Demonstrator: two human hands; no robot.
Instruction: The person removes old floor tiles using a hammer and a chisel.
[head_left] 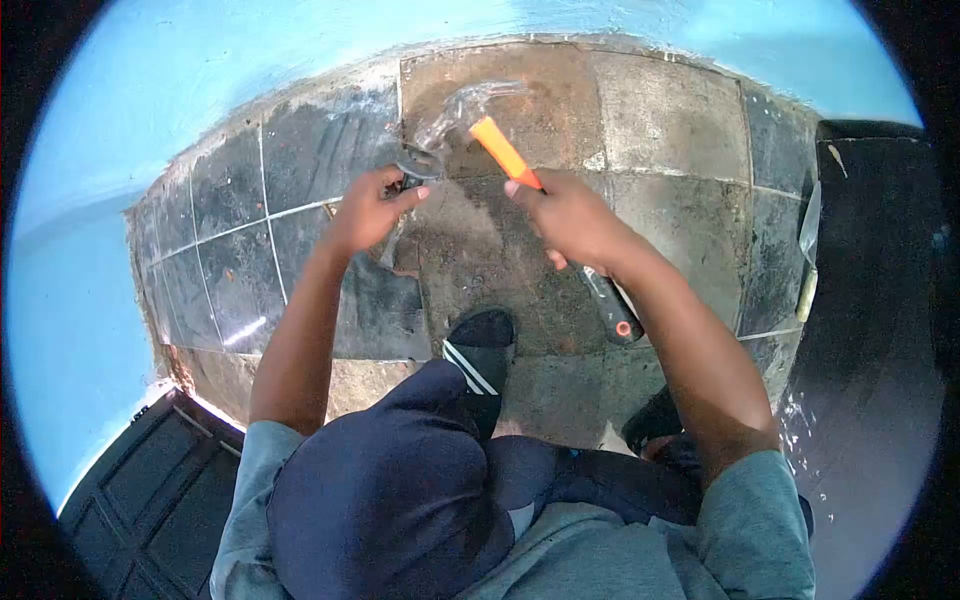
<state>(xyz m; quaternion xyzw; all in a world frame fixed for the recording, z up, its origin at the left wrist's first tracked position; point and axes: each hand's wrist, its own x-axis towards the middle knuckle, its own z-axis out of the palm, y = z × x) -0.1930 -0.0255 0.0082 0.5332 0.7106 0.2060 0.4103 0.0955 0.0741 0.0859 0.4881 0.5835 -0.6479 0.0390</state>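
Note:
My right hand (580, 220) is wrapped round the handle of a claw hammer (508, 155) with an orange and black grip. The hammer's metal head, smeared by motion, is raised just above and to the right of my left hand (367, 208). Those left fingers are closed round a short dark chisel (416, 168) with a rounded guard at its top. Its lower end is hidden by the hand, close over the broken edge of the dark floor tiles (335, 160). Bare rough floor (470, 235) lies to the right of that edge.
A blue wall (300, 50) curves round the back and left. My sandalled foot (480, 350) stands on the floor near the work, below my bent knee (390, 480). At the lower left is a dark panelled door (150, 500); a dark surface (865, 350) rises on the right.

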